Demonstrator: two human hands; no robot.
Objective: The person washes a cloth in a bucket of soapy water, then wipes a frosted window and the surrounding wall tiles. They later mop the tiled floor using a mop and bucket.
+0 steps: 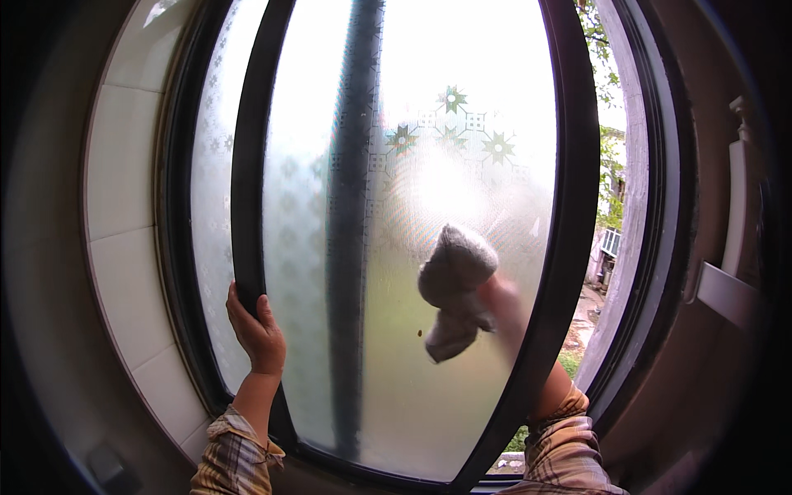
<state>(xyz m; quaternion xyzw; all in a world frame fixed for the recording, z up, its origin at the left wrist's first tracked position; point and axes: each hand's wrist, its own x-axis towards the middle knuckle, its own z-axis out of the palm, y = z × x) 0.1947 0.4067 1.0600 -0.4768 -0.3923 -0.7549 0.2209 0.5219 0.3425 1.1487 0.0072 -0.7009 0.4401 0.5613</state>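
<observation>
White glossy wall tiles (pixel 124 206) border a dark-framed sliding window (pixel 569 247) of frosted glass patterned with small stars. Left hand (pixel 257 334) curls its fingers around the sash's dark edge; right hand (pixel 503 301), blurred behind the pane, clutches a crumpled grey cloth (pixel 452 289) against the glass.

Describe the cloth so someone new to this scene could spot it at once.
Start at the frosted sliding window pane with the black frame, which the left hand grips at its edge. Right of centre, behind the glass, the right hand presses a crumpled grey cloth, the only soft, solid shape against the glowing patterned pane.
</observation>
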